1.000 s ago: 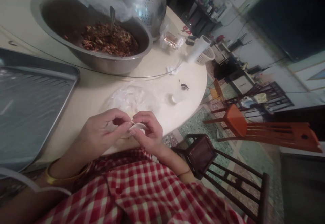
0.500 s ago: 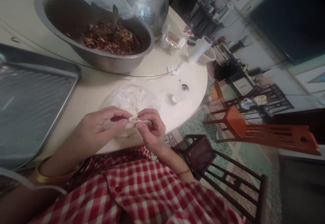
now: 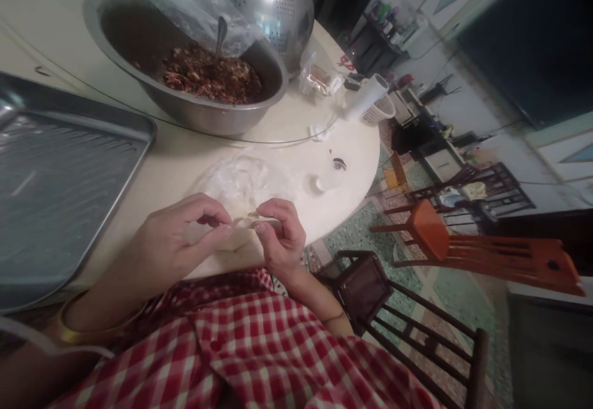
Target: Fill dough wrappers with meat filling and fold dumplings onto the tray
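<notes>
Above the table's near edge, a small pale dough wrapper (image 3: 244, 224) is held between my two hands. My left hand (image 3: 178, 242) pinches its left end with thumb and forefinger. The thumb and fingers of my right hand (image 3: 283, 236) are closed on its right end. A small darker bit shows by the right fingertips, too blurred to name. Just beyond the hands lies a crumpled clear plastic bag (image 3: 245, 177). Farther back stands a large metal bowl (image 3: 217, 118) of dark minced filling (image 3: 213, 75), with a spoon (image 3: 221, 35) stuck in it.
A metal tray (image 3: 69, 193) lies at the left. Behind the bowl is a perforated metal colander (image 3: 282, 7). Toward the right edge are a plastic roll (image 3: 368, 97), a white basket (image 3: 382, 109) and a small white round thing (image 3: 319, 182). Chairs (image 3: 424, 230) stand on the floor.
My left hand has shifted slightly left, and my fingertips are a little farther apart with the dough between them. The whole view has moved slightly, so the bowl and tray sit farther right.
</notes>
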Demonstrator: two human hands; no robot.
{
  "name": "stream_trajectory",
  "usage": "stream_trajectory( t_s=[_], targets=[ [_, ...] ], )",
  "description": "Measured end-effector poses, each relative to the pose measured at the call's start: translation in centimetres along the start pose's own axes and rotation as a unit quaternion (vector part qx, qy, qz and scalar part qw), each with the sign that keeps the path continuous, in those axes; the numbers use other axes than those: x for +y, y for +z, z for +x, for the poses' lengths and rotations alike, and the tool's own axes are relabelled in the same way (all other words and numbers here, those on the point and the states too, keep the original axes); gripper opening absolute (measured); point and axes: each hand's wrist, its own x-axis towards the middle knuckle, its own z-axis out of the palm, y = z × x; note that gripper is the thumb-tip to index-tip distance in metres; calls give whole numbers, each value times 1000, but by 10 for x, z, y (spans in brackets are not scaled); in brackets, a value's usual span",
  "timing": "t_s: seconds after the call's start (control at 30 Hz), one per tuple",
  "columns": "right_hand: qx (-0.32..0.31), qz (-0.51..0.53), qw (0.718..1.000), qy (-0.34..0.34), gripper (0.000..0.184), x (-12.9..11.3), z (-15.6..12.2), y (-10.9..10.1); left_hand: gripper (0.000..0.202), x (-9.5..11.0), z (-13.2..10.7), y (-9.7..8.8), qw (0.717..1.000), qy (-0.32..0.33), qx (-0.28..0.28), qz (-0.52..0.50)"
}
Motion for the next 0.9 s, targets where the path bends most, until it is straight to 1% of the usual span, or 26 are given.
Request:
stream_trajectory(
  t_s=[0.1, 0.2, 0.3, 0.37, 0.47, 0.53, 0.57, 0.63, 0.67, 0.77, 0.83, 0.9],
  targets=[
    [14, -8, 1000, -14, 14, 0, 0, 3, 4, 4, -1, 4, 998, 46, 17, 26],
    [17, -23, 999, -15, 15, 0, -1, 6, 5, 8, 0, 10, 997, 52, 48, 36],
    [19, -35, 999, -12, 15, 2, -2, 8, 1, 10, 2, 16, 995, 69, 67, 39],
    [26, -35, 999, -7, 14, 3, -2, 9, 4, 11, 2, 19, 990, 97, 84, 59],
    [29, -27, 999, 12, 11, 4, -1, 9, 10, 10, 0, 23, 976, 142, 112, 120],
    [30, -17, 999, 20, 10, 3, 0, 9, 13, 8, -3, 23, 970, 165, 113, 139],
    [31, -13, 999, 21, 9, 3, 0, 8, 14, 7, -4, 22, 971, 169, 107, 129],
    [31, -10, 999, 18, 7, 2, 1, 9, 14, 6, -5, 20, 982, 146, 95, 79],
    [30, -12, 999, 15, 7, 2, 1, 9, 12, 5, -5, 19, 987, 119, 97, 48],
    [28, -21, 999, 7, 7, 1, 1, 10, 10, 2, -2, 16, 996, 6, 92, -16],
    [30, -23, 999, 0, 7, 1, 0, 10, 13, 0, 1, 14, 996, -48, 65, -38],
    [30, -26, 999, -3, 8, 1, -1, 9, 13, -2, 4, 13, 996, -65, 36, -46]
  ],
)
